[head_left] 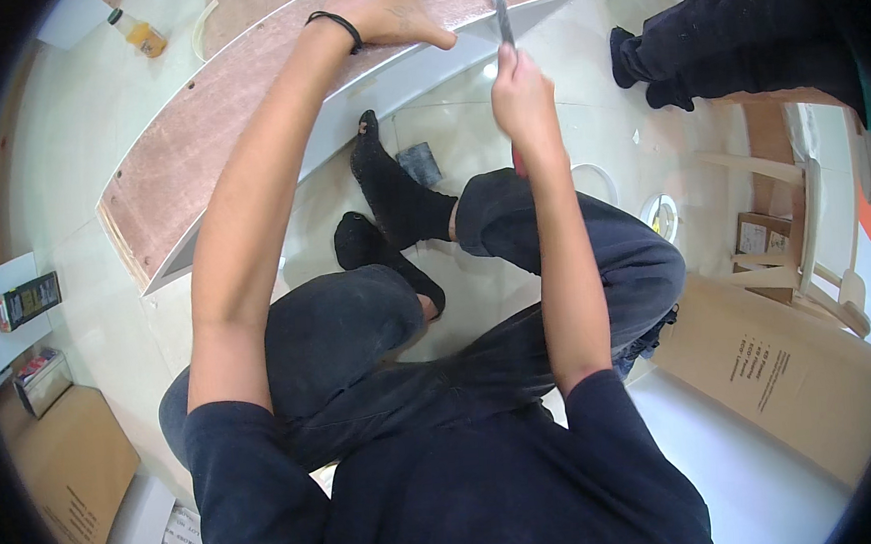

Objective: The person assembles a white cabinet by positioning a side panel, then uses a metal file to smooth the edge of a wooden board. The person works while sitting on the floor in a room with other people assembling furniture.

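My left hand (380,11) lies flat on a curved wooden panel (208,136) with a white edge, its thumb stretched out toward the right; the fingertips run out of the top of the picture. Closed around the lower part of a long, narrow grey metal tool (499,4) is my right hand (525,97). A red end (520,161) shows below that fist. The tool rises past the panel's white side (433,68), and its tip is cut off by the upper edge. Whether the tool touches the panel, I cannot tell.
My socked feet (396,195) stand on the tiled floor beside a small dark block (419,163). A tape roll (660,216) lies right of my knee. Another person's legs (740,39) are at upper right. Cardboard boxes (771,371) flank me; a juice bottle (138,33) lies upper left.
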The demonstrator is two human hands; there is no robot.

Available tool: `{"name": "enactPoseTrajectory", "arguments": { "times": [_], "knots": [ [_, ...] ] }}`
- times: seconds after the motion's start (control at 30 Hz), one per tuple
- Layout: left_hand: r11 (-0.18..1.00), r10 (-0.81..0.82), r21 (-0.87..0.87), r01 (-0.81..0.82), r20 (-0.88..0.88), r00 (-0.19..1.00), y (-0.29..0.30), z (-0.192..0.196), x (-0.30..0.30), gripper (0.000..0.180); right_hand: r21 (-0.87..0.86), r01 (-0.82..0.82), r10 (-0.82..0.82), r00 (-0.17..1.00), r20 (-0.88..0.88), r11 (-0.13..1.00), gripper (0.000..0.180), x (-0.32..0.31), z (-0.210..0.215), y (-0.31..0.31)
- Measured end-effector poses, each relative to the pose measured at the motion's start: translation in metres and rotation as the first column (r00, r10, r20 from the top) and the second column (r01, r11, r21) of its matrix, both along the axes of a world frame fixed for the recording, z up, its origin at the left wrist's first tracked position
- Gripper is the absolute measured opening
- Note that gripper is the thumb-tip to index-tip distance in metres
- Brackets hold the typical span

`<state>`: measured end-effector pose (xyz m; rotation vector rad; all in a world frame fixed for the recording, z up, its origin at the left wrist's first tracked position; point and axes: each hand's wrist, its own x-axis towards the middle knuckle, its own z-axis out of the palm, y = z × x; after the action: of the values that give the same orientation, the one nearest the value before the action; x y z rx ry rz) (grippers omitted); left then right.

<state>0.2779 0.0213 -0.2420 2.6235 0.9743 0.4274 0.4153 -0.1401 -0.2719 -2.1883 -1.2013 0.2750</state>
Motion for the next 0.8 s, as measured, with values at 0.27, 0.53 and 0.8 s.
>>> {"name": "enactPoseTrajectory", "arguments": {
  "times": [0.27, 0.53, 0.8],
  "knots": [
    [0.998, 0.022, 0.064, -0.023, 0.021, 1.000, 0.002, -0.007, -0.006, 0.118, -0.160, -0.012, -0.009, 0.992, -0.128, 0.987, 0.040, -0.050, 0.012, -0.060],
    [1.000, 0.018, 0.001, -0.018, -0.005, 1.000, 0.005, 0.003, -0.001, 0.115, 0.011, -0.030, 0.030, 0.999, -0.020, 0.999, 0.040, -0.009, -0.005, -0.014],
    [1.000, 0.018, 0.021, -0.018, -0.006, 1.000, -0.001, 0.002, -0.003, 0.114, -0.139, -0.006, -0.008, 0.995, -0.098, 0.990, 0.041, -0.034, 0.008, -0.054]
  ]
}}
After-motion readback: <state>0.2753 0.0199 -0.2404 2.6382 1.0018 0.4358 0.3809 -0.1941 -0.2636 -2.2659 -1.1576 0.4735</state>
